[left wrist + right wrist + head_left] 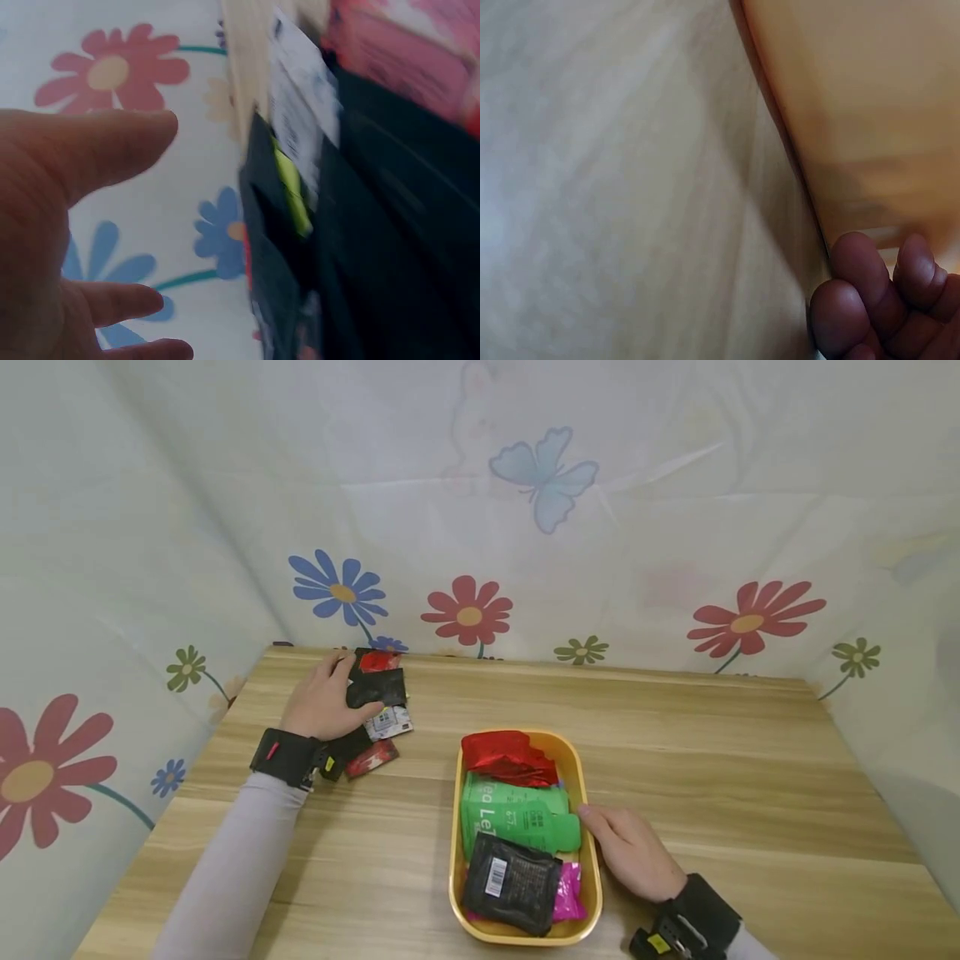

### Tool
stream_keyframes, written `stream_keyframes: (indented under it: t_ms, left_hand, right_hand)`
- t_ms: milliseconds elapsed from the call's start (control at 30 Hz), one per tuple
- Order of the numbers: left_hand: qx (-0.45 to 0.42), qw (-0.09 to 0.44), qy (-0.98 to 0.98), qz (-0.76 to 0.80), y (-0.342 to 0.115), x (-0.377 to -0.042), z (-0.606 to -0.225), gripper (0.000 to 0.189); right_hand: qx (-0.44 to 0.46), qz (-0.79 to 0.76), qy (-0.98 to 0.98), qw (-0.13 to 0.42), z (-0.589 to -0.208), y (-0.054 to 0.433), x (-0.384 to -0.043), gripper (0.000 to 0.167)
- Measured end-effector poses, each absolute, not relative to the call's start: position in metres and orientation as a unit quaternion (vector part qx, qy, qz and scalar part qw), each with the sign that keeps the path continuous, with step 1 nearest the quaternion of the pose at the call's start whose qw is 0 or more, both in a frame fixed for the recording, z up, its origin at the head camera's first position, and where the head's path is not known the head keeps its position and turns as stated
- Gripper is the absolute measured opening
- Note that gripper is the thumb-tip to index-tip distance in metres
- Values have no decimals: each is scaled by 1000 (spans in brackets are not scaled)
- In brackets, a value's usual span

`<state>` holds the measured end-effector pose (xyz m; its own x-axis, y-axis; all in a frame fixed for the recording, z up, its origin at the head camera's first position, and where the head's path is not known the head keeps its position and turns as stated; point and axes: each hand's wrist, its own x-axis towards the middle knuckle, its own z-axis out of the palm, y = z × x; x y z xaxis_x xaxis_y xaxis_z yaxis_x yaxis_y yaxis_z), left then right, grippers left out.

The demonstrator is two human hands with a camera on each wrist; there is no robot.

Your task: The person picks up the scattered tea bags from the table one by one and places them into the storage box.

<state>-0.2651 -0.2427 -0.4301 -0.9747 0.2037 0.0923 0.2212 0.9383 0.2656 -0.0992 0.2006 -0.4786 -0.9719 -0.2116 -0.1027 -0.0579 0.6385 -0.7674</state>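
In the head view my left hand [322,702] is over a loose pile of small packets at the table's far left. Its thumb is spread from the fingers in the left wrist view, with nothing between them. Near it lie a black packet [382,687], a white printed packet [390,721] and a red packet [372,758]. My right hand [637,852] holds the right side of a yellow plastic basket [455,860], thumb at the rim and fingers [840,315] curled against the outer wall.
The basket holds a red crinkled packet [502,756], green packets [517,822] with white lettering, a black packet with a barcode [517,889] and a pink packet [568,893]. A flower-printed curtain [615,527] hangs behind the wooden table [712,743].
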Motion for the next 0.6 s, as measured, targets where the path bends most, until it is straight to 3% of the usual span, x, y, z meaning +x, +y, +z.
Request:
stream_keyframes:
  t_ms: [267,600]
  left_hand:
    - [-63,-21,-990,-122,-256,-279,-455,96]
    - [-57,22,-989,-135,-257,-280,-459,87]
  right_hand:
    - [-72,-418,901,91,-479,202,-98,47]
    - [-77,-415,902,86,-479,202,-99,46]
